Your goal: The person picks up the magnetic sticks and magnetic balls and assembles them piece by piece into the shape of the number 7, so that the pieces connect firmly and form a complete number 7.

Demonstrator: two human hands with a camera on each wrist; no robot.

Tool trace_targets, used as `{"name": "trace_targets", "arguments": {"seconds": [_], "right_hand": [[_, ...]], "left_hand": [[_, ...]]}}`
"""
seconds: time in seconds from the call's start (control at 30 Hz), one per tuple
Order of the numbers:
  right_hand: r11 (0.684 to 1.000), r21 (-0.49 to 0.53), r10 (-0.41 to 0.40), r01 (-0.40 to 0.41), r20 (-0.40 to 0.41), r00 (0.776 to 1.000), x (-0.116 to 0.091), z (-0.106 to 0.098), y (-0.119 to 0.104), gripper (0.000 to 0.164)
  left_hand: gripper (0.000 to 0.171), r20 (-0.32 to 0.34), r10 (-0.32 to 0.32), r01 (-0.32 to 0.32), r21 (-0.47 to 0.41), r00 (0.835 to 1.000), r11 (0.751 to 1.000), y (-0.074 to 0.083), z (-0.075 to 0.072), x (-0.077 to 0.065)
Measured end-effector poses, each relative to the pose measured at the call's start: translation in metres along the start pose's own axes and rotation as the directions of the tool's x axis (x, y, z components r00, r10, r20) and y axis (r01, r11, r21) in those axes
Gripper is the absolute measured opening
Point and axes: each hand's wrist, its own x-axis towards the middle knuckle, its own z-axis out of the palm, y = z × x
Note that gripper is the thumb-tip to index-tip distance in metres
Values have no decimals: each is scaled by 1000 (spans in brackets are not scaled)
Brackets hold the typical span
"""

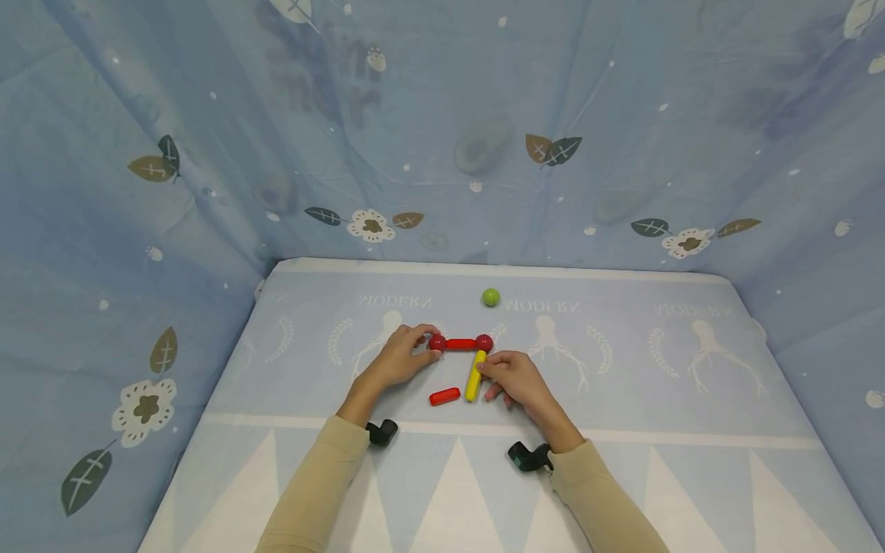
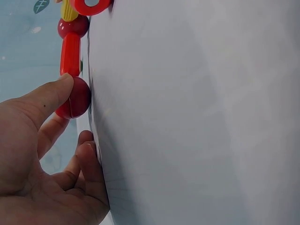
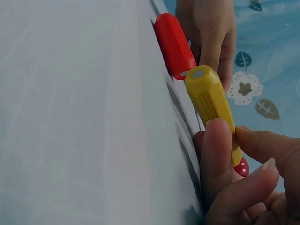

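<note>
Beige sleeves (image 1: 314, 480) stretched over the table (image 1: 726, 407). Left hand (image 1: 399, 358) pinched the left red ball (image 1: 438, 342); right hand (image 1: 520, 379) pinched the yellow rod (image 1: 474, 378), far end against the right red ball (image 1: 485, 342). Middle red rod (image 1: 460, 345) joined both balls. Loose red rod (image 1: 445, 397) lay near yellow, green ball (image 1: 491, 297) beyond.

The left sleeve (image 1: 314, 484) and right sleeve (image 1: 608, 499) are plain beige, long, ending at the wrists. A small black, rounded, bent unit is fitted inboard of each cuff: left wrist unit (image 1: 383, 432), right wrist unit (image 1: 528, 457). The left hand (image 1: 399, 357) and right hand (image 1: 517, 376) are bare.
</note>
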Motion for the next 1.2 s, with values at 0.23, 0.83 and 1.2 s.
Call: {"name": "trace_targets", "arguments": {"seconds": [0.23, 0.83, 1.2], "right_hand": [[1000, 3, -9, 9, -9, 1000, 3, 1, 0, 27], [999, -32, 7, -8, -50, 999, 4, 6, 2, 33], [999, -33, 12, -14, -51, 999, 4, 5, 2, 33]], "left_hand": [[36, 8, -8, 8, 7, 1000, 1000, 0, 0, 1], [39, -2, -23, 23, 20, 1000, 1000, -1, 2, 0], [59, -60, -32, 29, -44, 998, 999, 12, 2, -16]]}}
